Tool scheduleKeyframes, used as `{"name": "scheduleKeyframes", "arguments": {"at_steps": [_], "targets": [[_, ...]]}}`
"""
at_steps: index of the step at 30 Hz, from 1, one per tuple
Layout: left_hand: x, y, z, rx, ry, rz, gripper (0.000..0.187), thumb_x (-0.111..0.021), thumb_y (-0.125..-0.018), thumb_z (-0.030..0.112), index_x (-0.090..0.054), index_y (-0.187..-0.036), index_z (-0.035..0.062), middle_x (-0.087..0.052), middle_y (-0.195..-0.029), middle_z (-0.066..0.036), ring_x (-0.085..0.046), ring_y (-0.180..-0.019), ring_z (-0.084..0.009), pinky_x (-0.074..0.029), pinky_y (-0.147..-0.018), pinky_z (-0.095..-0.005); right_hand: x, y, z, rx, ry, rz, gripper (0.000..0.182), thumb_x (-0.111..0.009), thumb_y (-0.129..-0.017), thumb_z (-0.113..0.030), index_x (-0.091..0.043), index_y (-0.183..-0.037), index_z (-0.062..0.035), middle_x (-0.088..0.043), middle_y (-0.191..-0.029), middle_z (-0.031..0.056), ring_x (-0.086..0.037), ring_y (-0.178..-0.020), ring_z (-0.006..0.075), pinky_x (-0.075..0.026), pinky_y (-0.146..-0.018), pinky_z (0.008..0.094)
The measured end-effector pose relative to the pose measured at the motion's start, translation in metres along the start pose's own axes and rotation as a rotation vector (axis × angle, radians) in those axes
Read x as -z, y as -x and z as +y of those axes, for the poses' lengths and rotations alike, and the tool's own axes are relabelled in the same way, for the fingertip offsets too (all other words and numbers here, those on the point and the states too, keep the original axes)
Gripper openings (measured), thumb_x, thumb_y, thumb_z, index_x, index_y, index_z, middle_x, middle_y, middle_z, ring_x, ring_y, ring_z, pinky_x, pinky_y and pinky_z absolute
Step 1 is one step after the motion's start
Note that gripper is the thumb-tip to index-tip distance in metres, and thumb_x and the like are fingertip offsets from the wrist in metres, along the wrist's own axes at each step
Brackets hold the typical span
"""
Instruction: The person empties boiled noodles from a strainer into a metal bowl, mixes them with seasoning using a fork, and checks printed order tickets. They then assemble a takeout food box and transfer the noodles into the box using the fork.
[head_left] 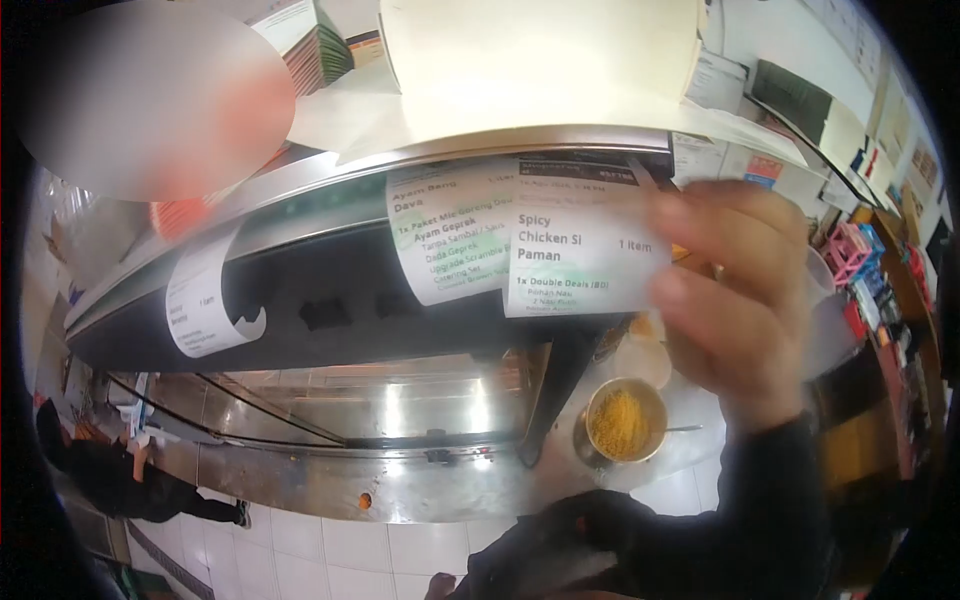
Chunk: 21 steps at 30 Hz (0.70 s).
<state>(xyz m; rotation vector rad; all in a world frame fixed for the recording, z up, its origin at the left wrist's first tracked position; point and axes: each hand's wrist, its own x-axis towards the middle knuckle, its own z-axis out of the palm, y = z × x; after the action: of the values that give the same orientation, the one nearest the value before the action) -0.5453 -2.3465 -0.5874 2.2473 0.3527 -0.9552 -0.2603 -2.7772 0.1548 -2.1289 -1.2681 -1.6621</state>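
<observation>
My right hand [735,290], blurred, reaches in from the right in a black sleeve. Its thumb and fingers close on the right edge of a printed order receipt [575,235] that reads "Spicy Chicken Si Paman". That slip hangs from the dark metal rail [300,250] and overlaps a second receipt [450,235] on its left. Further left, a third receipt [200,300] curls at its lower end. At the bottom edge, a small bit of skin [440,586] seems to be my left hand; its fingers cannot be made out.
Below the rail runs a steel counter [300,485]. A metal bowl of yellow food [622,420], with a handle sticking out, stands right of it. At far left is a co-worker [130,465] in dark clothes. Shelves with items [850,255] line the right side.
</observation>
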Motion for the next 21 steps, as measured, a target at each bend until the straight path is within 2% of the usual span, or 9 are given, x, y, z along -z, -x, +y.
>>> {"name": "scheduleKeyframes", "arguments": {"at_steps": [4,5,8,16,21], "targets": [[0.002,-0.028,0.007,0.004,0.038,0.079,0.035,-0.063,-0.077,0.020,-0.063,-0.107,0.0022,-0.066,-0.103,-0.016,-0.061,-0.100,-0.0284,-0.047,-0.088,-0.0364,-0.008,-0.013,0.002,0.056,0.067,-0.106,0.027,-0.067,-0.078,-0.006,-0.058,-0.103,-0.0121,-0.065,-0.102,0.0140,-0.062,-0.092,0.0318,-0.050,-0.082,0.0386],[0.003,-0.035,0.012,0.103,0.149,0.155,0.032,-0.065,-0.075,0.021,-0.066,-0.101,0.0024,-0.068,-0.096,-0.016,-0.064,-0.095,-0.0298,-0.049,-0.085,-0.0360,-0.009,-0.012,0.003,0.054,0.030,-0.081,0.027,-0.068,-0.078,-0.009,-0.059,-0.103,-0.0109,-0.065,-0.102,0.0146,-0.062,-0.094,0.0321,-0.049,-0.083,0.0385],[0.006,-0.047,0.017,0.122,0.273,0.140,0.033,-0.065,-0.075,0.023,-0.065,-0.101,0.0026,-0.067,-0.101,-0.017,-0.064,-0.096,-0.0296,-0.050,-0.084,-0.0353,-0.010,-0.012,0.003,0.058,-0.020,-0.051,0.032,-0.071,-0.077,-0.016,-0.060,-0.105,-0.0079,-0.066,-0.102,0.0154,-0.062,-0.095,0.0325,-0.049,-0.084,0.0386],[0.013,-0.045,0.001,0.063,0.099,0.079,0.032,-0.064,-0.075,0.025,-0.066,-0.098,0.0038,-0.067,-0.100,-0.016,-0.064,-0.095,-0.0299,-0.050,-0.083,-0.0360,-0.011,-0.008,0.008,0.080,-0.107,-0.032,0.051,-0.080,-0.068,-0.028,-0.059,-0.108,-0.0028,-0.065,-0.104,0.0177,-0.062,-0.095,0.0323,-0.050,-0.083,0.0381],[0.013,-0.038,-0.005,0.024,0.007,0.050,0.031,-0.063,-0.075,0.026,-0.066,-0.097,0.0047,-0.067,-0.099,-0.016,-0.064,-0.094,-0.0301,-0.050,-0.082,-0.0366,-0.014,-0.005,0.009,0.088,-0.102,-0.012,0.055,-0.081,-0.067,-0.031,-0.059,-0.108,-0.0017,-0.065,-0.104,0.0181,-0.061,-0.097,0.0325,-0.050,-0.083,0.0385]]}}
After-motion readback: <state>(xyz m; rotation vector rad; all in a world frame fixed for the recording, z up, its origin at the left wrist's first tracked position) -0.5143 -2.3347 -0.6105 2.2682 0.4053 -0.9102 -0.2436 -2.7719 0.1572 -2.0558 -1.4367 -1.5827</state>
